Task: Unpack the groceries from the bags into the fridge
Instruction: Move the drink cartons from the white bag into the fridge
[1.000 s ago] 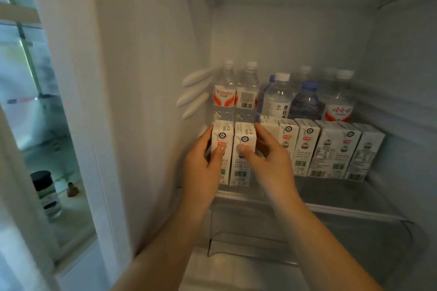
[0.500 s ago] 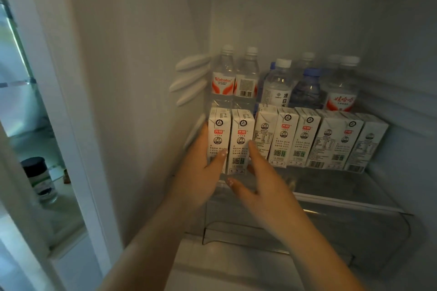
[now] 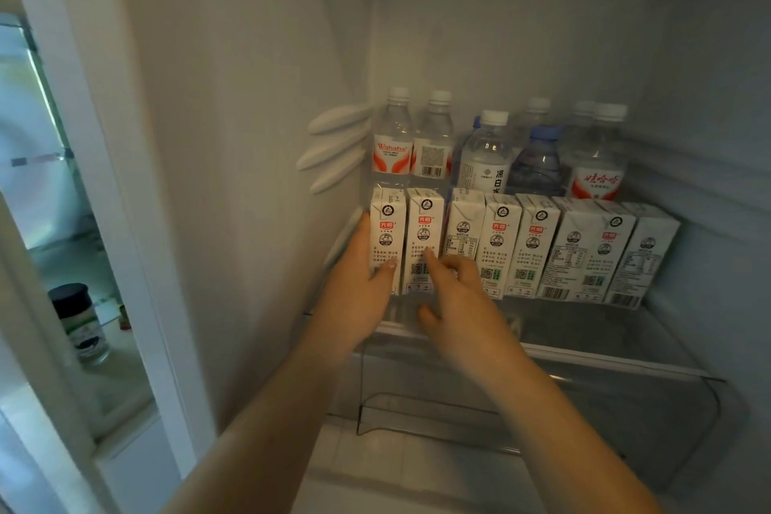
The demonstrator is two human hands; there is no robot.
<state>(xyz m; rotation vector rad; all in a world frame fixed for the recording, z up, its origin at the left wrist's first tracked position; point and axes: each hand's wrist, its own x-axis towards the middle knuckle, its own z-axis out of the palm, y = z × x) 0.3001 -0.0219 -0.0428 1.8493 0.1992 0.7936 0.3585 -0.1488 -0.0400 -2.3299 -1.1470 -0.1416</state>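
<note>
Several white milk cartons (image 3: 538, 246) stand in a row at the front of the fridge's glass shelf (image 3: 584, 330). My left hand (image 3: 359, 296) grips the leftmost carton (image 3: 388, 221), thumb on its front and fingers round its left side. My right hand (image 3: 463, 305) has its fingers stretched out, and the index fingertip touches the front of the second carton (image 3: 424, 230). Both cartons stand upright, in line with the others.
Several water bottles (image 3: 486, 154) fill the shelf behind the cartons. The white left wall (image 3: 250, 179) lies close beside my left hand. A clear drawer (image 3: 542, 409) sits under the shelf. A dark-lidded jar (image 3: 79, 321) stands in the door rack at left.
The two left cartons have slid back on the shelf into line with the row. My right hand has let go of the second carton and its fingers have straightened.
</note>
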